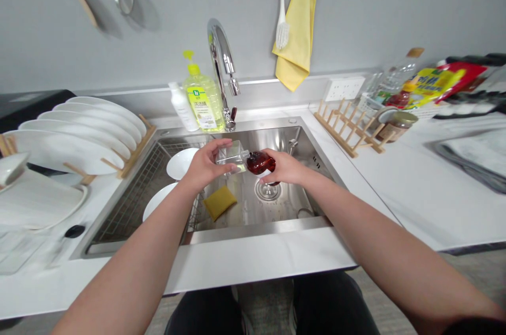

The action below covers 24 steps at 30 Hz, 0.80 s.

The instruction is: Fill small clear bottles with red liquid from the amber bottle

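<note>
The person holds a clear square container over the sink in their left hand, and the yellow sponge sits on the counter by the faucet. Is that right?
Not quite: the head view shows the yellow sponge lying in the stainless steel sink, not on the counter. The left hand does hold the clear square container.

The yellow-green dish soap bottle (pixel 203 103) carries a label with the Chinese characters 洗洁精, meaning dish soap, beneath a small green square logo. The yellow packet (pixel 427 87) at the right shows large print, too blurred to read.
</note>
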{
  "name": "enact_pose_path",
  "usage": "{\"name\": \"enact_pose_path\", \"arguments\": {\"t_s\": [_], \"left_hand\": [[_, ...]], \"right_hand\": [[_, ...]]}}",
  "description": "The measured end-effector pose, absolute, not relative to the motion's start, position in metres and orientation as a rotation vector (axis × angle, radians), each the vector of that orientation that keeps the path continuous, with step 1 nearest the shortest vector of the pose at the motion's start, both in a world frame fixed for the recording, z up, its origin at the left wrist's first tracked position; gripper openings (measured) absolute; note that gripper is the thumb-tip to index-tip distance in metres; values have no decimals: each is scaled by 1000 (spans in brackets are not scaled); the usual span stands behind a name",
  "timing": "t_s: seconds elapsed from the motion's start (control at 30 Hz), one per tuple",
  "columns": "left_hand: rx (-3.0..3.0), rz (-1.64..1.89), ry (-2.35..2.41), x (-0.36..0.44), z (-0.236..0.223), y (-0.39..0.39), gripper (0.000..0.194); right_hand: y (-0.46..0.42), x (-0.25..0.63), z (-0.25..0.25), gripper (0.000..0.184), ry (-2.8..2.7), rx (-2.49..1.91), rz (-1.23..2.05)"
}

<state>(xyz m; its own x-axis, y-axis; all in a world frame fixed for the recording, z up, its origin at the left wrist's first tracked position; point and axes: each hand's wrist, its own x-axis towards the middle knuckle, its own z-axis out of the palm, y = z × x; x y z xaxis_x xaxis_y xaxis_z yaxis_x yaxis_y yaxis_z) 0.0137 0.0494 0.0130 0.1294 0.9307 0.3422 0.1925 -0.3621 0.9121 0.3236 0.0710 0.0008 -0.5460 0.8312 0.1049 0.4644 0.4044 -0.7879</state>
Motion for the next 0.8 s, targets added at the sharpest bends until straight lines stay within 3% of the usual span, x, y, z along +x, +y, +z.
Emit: {"name": "enact_pose_path", "arguments": {"t_s": [0.8], "left_hand": [[1736, 1297, 1045, 14, 21, 47, 82]], "right_hand": [[72, 323, -2, 69, -2194, -1094, 996]]}}
